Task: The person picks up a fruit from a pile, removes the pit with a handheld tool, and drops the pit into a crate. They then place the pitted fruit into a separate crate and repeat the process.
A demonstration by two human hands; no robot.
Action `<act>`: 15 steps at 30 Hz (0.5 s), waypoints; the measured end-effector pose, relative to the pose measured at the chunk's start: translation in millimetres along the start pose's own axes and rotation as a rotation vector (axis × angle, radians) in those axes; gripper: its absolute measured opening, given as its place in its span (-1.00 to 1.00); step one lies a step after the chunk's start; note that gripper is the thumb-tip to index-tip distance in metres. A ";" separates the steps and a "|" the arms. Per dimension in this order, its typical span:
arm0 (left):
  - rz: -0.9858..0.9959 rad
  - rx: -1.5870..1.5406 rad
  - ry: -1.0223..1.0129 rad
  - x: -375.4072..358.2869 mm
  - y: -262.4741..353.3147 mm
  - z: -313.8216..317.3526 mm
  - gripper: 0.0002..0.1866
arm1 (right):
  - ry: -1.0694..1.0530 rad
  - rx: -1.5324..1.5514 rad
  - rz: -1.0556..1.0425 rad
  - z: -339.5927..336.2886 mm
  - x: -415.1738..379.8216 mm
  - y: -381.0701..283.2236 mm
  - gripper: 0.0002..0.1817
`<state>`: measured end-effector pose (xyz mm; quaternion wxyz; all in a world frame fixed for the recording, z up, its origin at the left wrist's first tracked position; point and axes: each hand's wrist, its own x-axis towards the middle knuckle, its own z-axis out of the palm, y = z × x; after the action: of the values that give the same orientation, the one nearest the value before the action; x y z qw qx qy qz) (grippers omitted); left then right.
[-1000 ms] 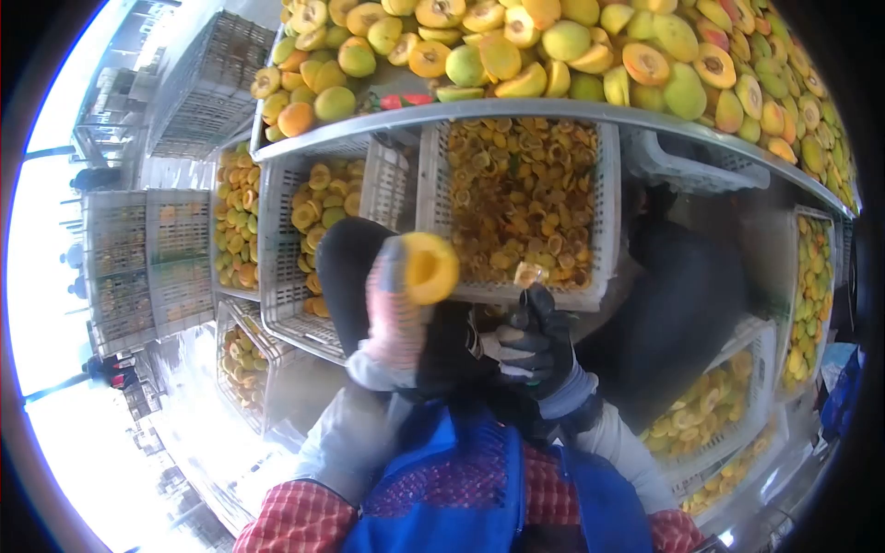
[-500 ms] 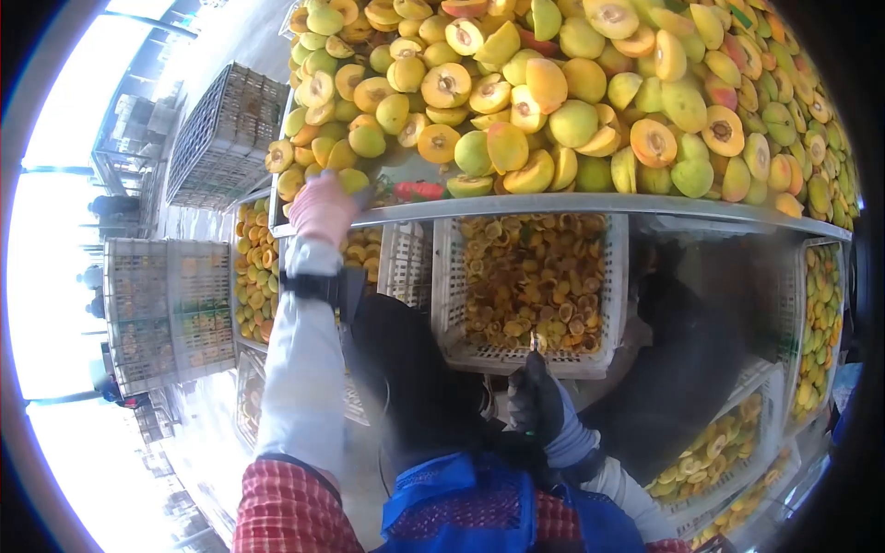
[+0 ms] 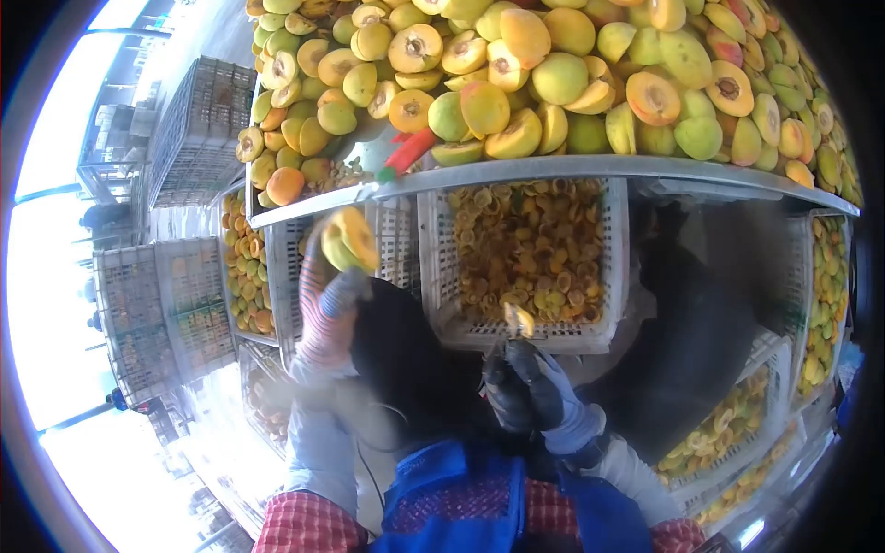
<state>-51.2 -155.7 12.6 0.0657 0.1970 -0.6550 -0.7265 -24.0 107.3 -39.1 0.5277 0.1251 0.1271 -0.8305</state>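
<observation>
A yellow peach half (image 3: 350, 238) sits in the fingers of my left hand (image 3: 330, 300), which wears a striped glove and is closed on it. The hand hovers just below the metal table edge, somewhat blurred. My right hand (image 3: 521, 387), in a dark glove, is closed around a small hand tool (image 3: 519, 320). Only the tool's yellowish tip shows, with what may be fruit on it; its handle is hidden in the fist. Beneath and beyond this hand is a white crate (image 3: 430, 267) of small brownish-yellow cut fruit pieces.
Halved peaches (image 3: 553, 78) are heaped on the metal-edged table (image 3: 572, 167). A red-and-green object (image 3: 408, 152) lies by its rim. Stacked crates (image 3: 166, 313) stand at left. More fruit crates (image 3: 724, 433) sit at lower right. My dark-clothed legs flank the middle crate.
My left hand has come back from the table edge toward me, now with a peach half in it. My right hand has shifted slightly left and up. The view has moved a little.
</observation>
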 end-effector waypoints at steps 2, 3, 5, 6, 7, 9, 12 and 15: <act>-0.063 -0.082 -0.076 -12.5 -7.9 24.1 -0.11 | -0.023 0.002 0.026 3.0 -1.0 0.6 -0.61; -0.094 -0.093 -0.071 -18.9 -7.8 36.3 -0.07 | -0.002 -0.011 -0.013 6.8 -1.0 0.7 -0.62; -0.197 -0.314 -0.179 -26.5 -14.8 40.1 -0.11 | 0.038 -0.032 -0.085 16.3 -0.5 2.1 -0.62; -0.231 -0.384 -0.186 -31.9 -18.3 49.6 -0.11 | 0.040 -0.070 -0.122 11.3 0.4 6.3 -0.59; -0.257 -0.423 -0.208 -36.2 -17.7 54.8 -0.11 | 0.047 -0.103 -0.130 13.8 0.1 6.5 -0.57; -0.311 -0.498 -0.251 -45.0 -16.4 65.2 -0.10 | 0.057 -0.168 -0.146 20.3 2.6 4.0 -0.52; -0.240 -0.447 -0.245 -59.5 -30.0 76.7 -0.11 | -0.006 -0.177 -0.221 6.8 8.0 15.6 -0.57; -0.230 -0.503 -0.320 -60.5 -35.3 77.3 -0.22 | 0.155 -0.432 -0.226 15.3 0.2 13.6 -0.64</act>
<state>-19.0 -58.0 -4.8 -0.0743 0.1306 -0.4304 -0.8901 -12.8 96.3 -25.9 0.4346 0.0578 0.3550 -0.8257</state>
